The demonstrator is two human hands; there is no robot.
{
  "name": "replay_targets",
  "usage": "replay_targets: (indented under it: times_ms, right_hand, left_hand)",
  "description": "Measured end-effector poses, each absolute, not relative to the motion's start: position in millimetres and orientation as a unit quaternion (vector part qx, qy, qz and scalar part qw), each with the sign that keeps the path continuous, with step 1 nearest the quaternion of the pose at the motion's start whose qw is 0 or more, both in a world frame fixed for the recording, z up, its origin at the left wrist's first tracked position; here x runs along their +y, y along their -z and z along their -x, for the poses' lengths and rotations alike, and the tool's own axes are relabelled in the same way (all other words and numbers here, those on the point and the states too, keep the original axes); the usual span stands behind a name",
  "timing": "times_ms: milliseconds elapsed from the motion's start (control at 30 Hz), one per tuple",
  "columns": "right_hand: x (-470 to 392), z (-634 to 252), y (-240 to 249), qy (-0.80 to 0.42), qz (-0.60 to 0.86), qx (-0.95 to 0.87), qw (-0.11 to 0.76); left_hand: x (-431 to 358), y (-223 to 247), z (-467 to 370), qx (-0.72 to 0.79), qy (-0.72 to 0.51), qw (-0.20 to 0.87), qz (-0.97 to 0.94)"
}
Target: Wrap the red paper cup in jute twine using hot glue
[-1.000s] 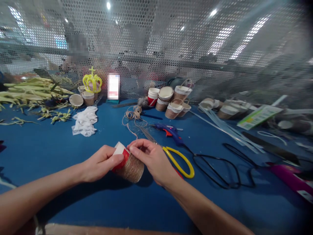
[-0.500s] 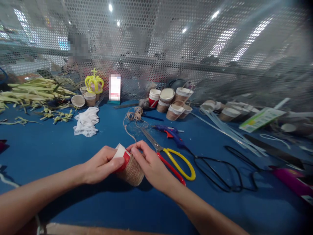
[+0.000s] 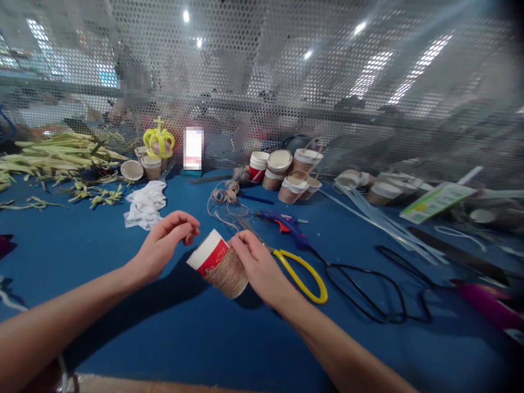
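Note:
A red and white paper cup (image 3: 221, 265), tilted with its white rim to the upper left, has twine wound round its lower part. My right hand (image 3: 256, 262) grips the cup's wrapped side, thumb and fingers at the twine. From there a loose strand runs back to a tangle of twine (image 3: 226, 194) on the blue table. Off the cup, up and to its left, my left hand (image 3: 166, 240) is raised with its fingers curled and apart, holding nothing. Scissors (image 3: 303, 275) with a yellow handle lie partly behind my right hand.
A blue glue gun (image 3: 289, 224) and its black cable lie right of centre. Behind stand several twine-wrapped cups (image 3: 292, 185). Clear sticks (image 3: 380, 218) lie to the right. White cloth (image 3: 146, 204), pale stalks (image 3: 61, 150) and a yellow crown (image 3: 159, 142) are at the left.
My left hand has let go of the cup and moved up and to the left. The cup has shifted slightly right in my right hand, showing more of its red print.

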State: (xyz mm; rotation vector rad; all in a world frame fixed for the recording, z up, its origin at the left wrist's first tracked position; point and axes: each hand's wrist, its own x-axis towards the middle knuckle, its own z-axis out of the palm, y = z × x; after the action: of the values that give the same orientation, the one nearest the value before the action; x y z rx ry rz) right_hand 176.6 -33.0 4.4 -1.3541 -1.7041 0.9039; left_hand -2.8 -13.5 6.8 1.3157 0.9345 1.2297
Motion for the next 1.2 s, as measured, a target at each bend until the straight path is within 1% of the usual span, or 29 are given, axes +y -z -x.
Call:
replay_targets:
  times_ms: [100,200,300,400,633,967,1133,1200]
  right_hand:
    - [-33,-177,-4,-0.33,0.534,-0.675,0.389]
    - [-36,-176,-4,-0.269,0.533,-0.702,0.389]
    - [-39,-175,-4,-0.211,0.53,-0.73,0.377]
    - [-41,-175,-3,-0.18,0.526,-0.748,0.363]
    - [-44,-171,-3,-0.139,0.524,-0.771,0.334]
    - [-43,-173,-1,-0.088,0.507,-0.783,0.349]
    - [-43,-173,0,-0.069,0.506,-0.784,0.352]
    - [-43,-171,1,-0.062,0.505,-0.786,0.351]
  left_hand:
    - [-7,-6,6,0.398,-0.519,0.567,-0.501]
    - [-5,-5,8,0.399,-0.499,0.587,-0.498]
    - [-5,-4,7,0.413,-0.481,0.584,-0.507]
    - [-7,-3,4,0.419,-0.472,0.576,-0.521]
    - [-11,-2,0,0.395,-0.449,0.611,-0.519]
    - [-8,2,3,0.403,-0.444,0.583,-0.548]
    - [-12,-2,3,0.398,-0.402,0.58,-0.586]
    - [-17,-4,1,0.383,-0.367,0.599,-0.6]
